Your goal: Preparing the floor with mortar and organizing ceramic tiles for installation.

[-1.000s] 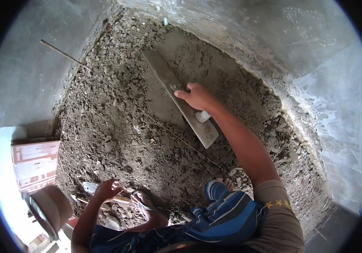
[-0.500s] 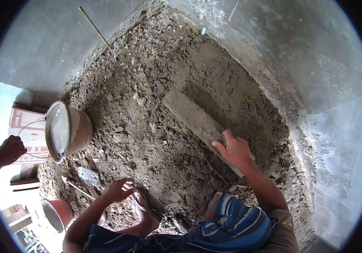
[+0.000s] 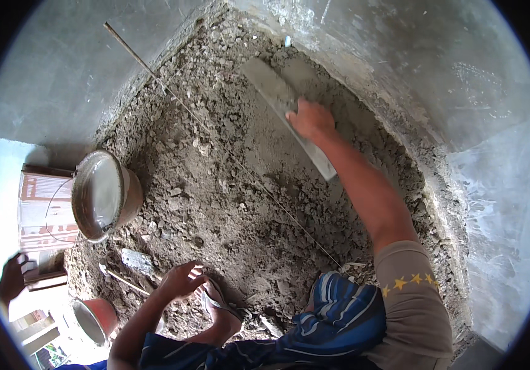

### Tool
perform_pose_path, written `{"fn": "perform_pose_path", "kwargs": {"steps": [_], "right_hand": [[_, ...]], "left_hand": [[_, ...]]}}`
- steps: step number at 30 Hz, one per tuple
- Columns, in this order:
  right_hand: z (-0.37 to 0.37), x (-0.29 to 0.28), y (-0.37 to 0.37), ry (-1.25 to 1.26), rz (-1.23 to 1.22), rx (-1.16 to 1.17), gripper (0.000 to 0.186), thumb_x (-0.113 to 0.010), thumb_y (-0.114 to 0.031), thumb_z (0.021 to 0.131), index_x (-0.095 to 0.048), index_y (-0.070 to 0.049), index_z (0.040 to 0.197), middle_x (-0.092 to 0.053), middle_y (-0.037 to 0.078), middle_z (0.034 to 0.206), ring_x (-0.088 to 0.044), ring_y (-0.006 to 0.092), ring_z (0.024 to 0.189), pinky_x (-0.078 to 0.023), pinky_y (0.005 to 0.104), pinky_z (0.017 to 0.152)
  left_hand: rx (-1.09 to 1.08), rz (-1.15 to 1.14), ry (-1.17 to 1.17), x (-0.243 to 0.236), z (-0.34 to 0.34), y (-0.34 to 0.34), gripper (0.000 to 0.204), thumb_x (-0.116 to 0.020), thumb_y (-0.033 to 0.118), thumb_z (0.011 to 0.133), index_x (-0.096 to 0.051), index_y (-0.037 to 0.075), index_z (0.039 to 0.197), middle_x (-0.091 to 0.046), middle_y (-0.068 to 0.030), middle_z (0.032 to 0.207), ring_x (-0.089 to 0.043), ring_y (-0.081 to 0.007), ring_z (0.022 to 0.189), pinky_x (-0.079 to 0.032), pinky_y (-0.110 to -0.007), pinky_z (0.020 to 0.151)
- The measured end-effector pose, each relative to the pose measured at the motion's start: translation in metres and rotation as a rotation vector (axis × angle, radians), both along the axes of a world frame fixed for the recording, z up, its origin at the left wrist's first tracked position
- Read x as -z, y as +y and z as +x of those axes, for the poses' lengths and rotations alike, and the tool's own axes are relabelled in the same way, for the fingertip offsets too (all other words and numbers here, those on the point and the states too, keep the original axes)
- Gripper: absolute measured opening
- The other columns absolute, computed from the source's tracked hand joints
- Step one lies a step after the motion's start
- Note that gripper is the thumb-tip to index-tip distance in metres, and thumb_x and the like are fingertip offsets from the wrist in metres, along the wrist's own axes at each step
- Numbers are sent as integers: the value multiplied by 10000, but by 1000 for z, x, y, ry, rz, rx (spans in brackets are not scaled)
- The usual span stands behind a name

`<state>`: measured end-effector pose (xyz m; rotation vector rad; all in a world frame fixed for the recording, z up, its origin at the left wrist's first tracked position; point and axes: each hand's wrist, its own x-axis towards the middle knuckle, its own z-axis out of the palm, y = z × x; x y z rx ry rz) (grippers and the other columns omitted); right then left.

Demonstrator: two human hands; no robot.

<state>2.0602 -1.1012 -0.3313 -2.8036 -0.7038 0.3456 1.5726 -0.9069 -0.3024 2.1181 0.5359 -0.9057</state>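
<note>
Another person's hand (image 3: 12, 280) and a bucket (image 3: 132, 196) are at far left, my own left hand (image 3: 182, 280) hangs slack and uncurled near my sandalled foot (image 3: 220, 317), and farther right my right hand (image 3: 314, 118) grips a long flat float (image 3: 274, 89) lying slantwise on smoothed grey mortar (image 3: 265, 137).

Right arm (image 3: 364, 188) outstretched — left fingers (image 3: 194, 270) half-curled

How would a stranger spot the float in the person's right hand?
From the grey wall at upper right, go left onto the rough ground. There the right hand grips a long, flat grey float. Its straight-edged slab shape sets it apart from the lumpy ground around it.
</note>
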Motion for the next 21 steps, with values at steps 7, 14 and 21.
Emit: {"fn": "perform_pose_path", "kwargs": {"steps": [7, 14, 21], "right_hand": [[-109, 12, -163, 164, -121, -127, 590, -618, -519, 908, -555, -63, 1277, -670, 267, 1097, -644, 443, 1031, -513, 538, 847], [-222, 0, -352, -178, -22, 203, 614, -632, -511, 923, -549, 12, 1235, -673, 287, 1077, -648, 481, 971, -519, 526, 813], [-342, -39, -363, 175, -70, 245, 605, -632, -547, 899, -549, -71, 1264, -683, 221, 1059, -653, 445, 944, -526, 510, 805]], "left_hand": [[-692, 89, -667, -41, -26, 76, 213, -642, 239, 966, -633, 28, 937, -672, -64, 870, -611, -146, 728, -497, -298, 659], [-1618, 660, -831, -66, -50, 233, 879, -703, 612, 827, -456, -25, 1380, -530, -216, 1236, -508, -326, 1142, -460, -443, 924], [-1410, -29, -1112, -108, -26, 311, 371, -511, 351, 1032, -589, 108, 1302, -432, 68, 733, -345, -37, 532, -336, -195, 467]]}}
